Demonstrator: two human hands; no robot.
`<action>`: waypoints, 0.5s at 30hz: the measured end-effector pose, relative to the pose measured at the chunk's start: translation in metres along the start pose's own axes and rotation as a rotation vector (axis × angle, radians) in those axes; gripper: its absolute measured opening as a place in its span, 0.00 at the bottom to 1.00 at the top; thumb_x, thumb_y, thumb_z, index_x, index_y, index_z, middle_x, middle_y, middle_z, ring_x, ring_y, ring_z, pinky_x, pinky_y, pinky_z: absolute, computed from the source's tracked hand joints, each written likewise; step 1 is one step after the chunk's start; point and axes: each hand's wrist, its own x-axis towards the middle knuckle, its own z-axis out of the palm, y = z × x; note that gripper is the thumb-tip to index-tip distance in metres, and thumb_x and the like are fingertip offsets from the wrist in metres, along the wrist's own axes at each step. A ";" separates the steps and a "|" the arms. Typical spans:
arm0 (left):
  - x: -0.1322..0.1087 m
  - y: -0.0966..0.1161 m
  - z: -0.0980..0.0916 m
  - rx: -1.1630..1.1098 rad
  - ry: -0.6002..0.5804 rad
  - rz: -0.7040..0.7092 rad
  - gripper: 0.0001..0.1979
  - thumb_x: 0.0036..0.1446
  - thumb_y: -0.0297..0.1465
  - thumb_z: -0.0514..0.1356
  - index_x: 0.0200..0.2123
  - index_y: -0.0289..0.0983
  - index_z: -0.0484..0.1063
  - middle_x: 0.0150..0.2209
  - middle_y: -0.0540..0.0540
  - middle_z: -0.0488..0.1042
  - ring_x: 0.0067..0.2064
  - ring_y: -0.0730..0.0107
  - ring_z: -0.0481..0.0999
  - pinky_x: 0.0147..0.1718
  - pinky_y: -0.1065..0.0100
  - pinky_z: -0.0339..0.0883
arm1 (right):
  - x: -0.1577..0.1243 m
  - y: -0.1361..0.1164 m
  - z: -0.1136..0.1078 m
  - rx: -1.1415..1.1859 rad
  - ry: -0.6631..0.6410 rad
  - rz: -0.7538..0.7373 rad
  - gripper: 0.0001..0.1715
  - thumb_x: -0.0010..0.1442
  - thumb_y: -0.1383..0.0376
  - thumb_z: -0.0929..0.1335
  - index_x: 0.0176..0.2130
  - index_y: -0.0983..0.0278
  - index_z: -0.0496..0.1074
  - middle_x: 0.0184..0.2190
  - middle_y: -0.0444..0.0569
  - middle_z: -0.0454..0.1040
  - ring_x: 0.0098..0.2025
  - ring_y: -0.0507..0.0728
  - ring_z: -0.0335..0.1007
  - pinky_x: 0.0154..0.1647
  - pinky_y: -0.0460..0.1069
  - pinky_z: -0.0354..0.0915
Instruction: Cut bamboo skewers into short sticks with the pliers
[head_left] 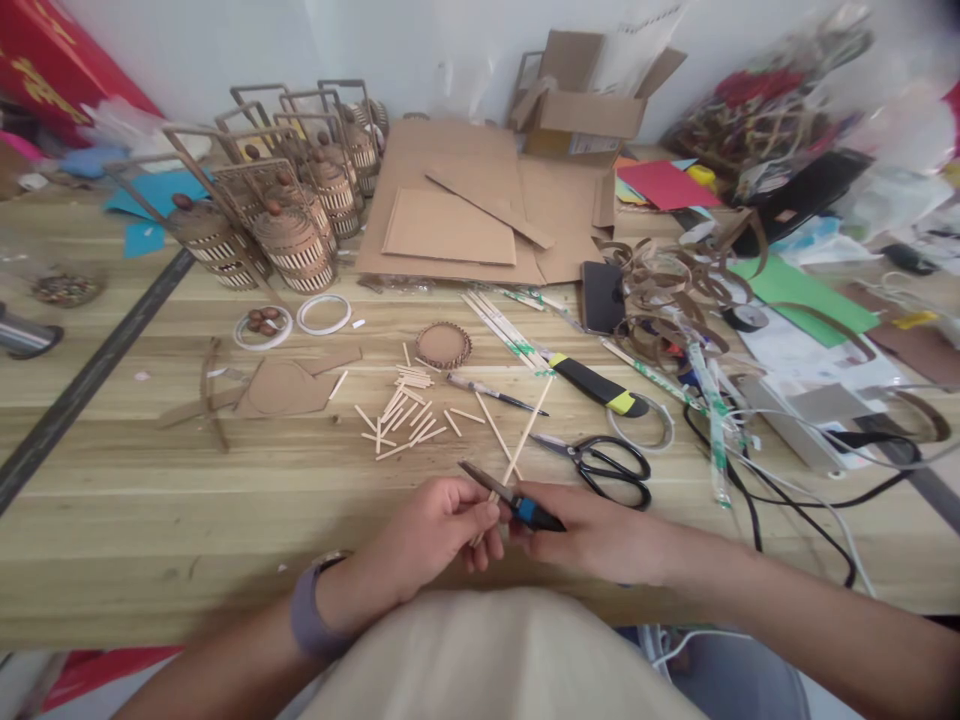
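My left hand [435,530] is closed, pinching a long thin wooden stick [525,440] that slants up and to the right over the table. My right hand [592,530] is closed on a small cutter [510,495] with a dark blade and a blue and black handle. Its blade crosses the stick near my left fingertips. Both hands sit near the table's front edge. Just beyond them lies a scatter of several short cut stick pieces [409,415].
Black scissors [611,465] lie right of the hands, a yellow-black utility knife [596,385] and a round woven disc [442,345] further back. Several small woven lantern-like cages [292,245] stand back left, cardboard sheets [457,205] behind. Cables and paper strips clutter the right.
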 end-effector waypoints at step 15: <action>-0.003 0.002 0.001 0.073 0.014 -0.042 0.23 0.51 0.52 0.60 0.30 0.35 0.70 0.22 0.52 0.70 0.22 0.77 0.64 0.22 0.72 0.57 | 0.002 0.001 -0.003 0.117 -0.061 0.103 0.09 0.49 0.69 0.64 0.34 0.61 0.68 0.29 0.42 0.67 0.33 0.54 0.62 0.36 0.48 0.60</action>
